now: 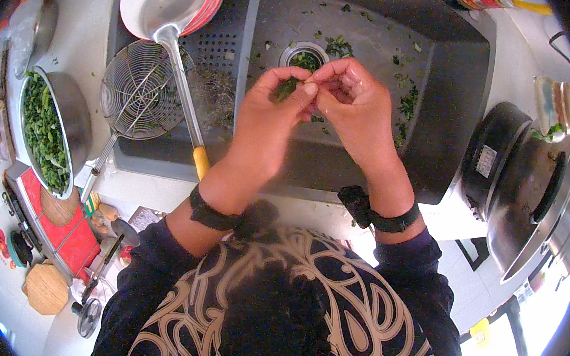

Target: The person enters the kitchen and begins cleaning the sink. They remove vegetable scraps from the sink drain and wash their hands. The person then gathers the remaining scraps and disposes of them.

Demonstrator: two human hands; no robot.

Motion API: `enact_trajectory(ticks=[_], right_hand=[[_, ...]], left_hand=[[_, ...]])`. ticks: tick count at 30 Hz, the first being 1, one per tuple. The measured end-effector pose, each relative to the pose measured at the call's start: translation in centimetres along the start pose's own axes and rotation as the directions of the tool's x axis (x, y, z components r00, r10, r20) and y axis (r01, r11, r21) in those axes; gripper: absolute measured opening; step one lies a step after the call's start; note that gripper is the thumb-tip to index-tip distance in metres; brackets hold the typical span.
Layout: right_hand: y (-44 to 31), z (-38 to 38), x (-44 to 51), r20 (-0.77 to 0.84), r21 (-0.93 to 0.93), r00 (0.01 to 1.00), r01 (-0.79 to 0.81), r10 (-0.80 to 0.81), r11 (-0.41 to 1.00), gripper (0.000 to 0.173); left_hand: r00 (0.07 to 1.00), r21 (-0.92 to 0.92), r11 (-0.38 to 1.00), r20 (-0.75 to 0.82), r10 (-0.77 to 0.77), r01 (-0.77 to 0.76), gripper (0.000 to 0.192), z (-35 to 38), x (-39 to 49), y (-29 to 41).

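Note:
Both hands meet at the fingertips over the dark sink (337,159), just in front of its metal drain (283,55). My left hand (275,111) has its thumb and fingers curled, with some green leaf showing between them; whether it grips that leaf or the leaf lies in the sink below cannot be told. The fingers of my right hand (360,103) are pinched against those of the left, and anything between them is too small to make out. Chopped green leaves (339,47) lie scattered on the basin floor and in the drain. Black bands circle both wrists.
A wire skimmer (142,89) and a steel ladle (180,67) with a yellow handle rest across the sink's left part, by stacked red-rimmed bowls (214,4). Left on the counter stands a steel bowl (78,124) of chopped greens. A metal wok (523,183) stands at the right.

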State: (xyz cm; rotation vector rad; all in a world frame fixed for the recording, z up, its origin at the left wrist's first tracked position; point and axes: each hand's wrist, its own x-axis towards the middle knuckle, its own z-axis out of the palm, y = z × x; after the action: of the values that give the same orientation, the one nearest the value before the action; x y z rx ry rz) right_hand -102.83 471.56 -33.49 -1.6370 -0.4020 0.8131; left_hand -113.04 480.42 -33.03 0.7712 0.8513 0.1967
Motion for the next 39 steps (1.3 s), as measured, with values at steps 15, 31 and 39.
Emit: enact_trajectory(ticks=[15,31,39], right_hand=[[2.1,-3.1,1.4,0.16,-0.049,0.946,-0.276,0.281,0.96,0.017],[14.6,-16.8,7.8,-0.346,-0.888,0.935,-0.352,0.075,0.297,0.053],[16.9,-15.3,10.3,-0.153,-0.967,0.965,-0.102,-0.212,0.234,0.031]], left_hand=[[0.996,-0.123,0.991,-0.081,0.045,-0.055,0.017,-0.2,0.9,0.1],[0.977,-0.078,0.985,0.161,-0.142,0.156,0.019,-1.1,0.1,0.9],[0.972,-0.045,0.985,0.171,-0.159,0.169,0.016,-1.2,-0.2,0.9]])
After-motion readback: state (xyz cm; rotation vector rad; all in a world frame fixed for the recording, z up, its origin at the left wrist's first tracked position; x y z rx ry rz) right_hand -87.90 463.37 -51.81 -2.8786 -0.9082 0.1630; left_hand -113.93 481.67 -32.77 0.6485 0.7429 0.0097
